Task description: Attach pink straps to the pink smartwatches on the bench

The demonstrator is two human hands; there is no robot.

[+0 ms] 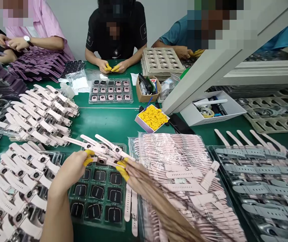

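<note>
facing a wide green table (pixel 103 122), i have a pale beam (pixel 224 53) slanting across the right of my view. across from me a person in black (pixel 116 40) sits between a person in pink (pixel 49 30) and a person in blue (pixel 175 32). to the right of my work lies a big heap of pink straps (pixel 169 151), many in clear plastic, and past it trays of grey straps (pixel 262 171). on my left are two stacks of pink-strapped watches (pixel 18 181), one behind the other. straight in front of me is a clear tray (pixel 89 198) with rows of dark square pieces (pixel 97 192). a white box (pixel 214 117) of odds and ends stands farther right; a smaller box (pixel 142 125), full of yellow finger covers (pixel 152 117), stands beyond the tray. over the tray's far end are my two hands. my left hand (pixel 75 164) has its covered fingertips pinched together on one side of a pink-strapped watch. my right hand (pixel 136 174) has its covered fingertips clamped on the other side; whether on strap or case, i cannot tell. the watch (pixel 102 161) lies between them, its round dark spot facing up.
</note>
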